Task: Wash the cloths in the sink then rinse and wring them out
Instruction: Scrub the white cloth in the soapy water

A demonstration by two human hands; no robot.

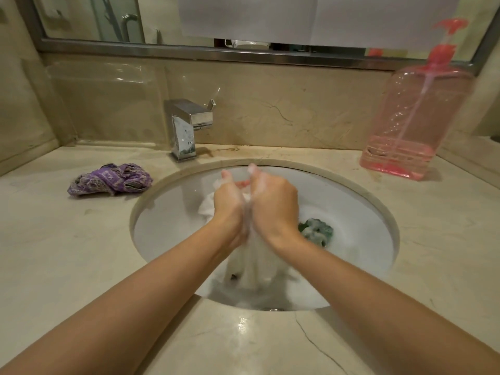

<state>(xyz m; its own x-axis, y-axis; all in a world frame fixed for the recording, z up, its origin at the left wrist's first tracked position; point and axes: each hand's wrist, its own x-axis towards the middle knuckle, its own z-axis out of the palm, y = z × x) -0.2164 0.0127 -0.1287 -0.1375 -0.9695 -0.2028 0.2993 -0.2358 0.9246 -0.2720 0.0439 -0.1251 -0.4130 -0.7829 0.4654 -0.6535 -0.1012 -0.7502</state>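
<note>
Both hands, left (228,204) and right (273,204), grip white cloth (254,266) over sink (151,196), knuckles together for scrubbing | purple cloth (111,180) waits on counter (67,253), frame left

Three cloths: one soapy white cloth (254,255), one dark green cloth (316,230), one crumpled purple patterned cloth (109,180). One square chrome faucet (188,128). One clear pink pump bottle (414,115). Two bare hands.
</note>
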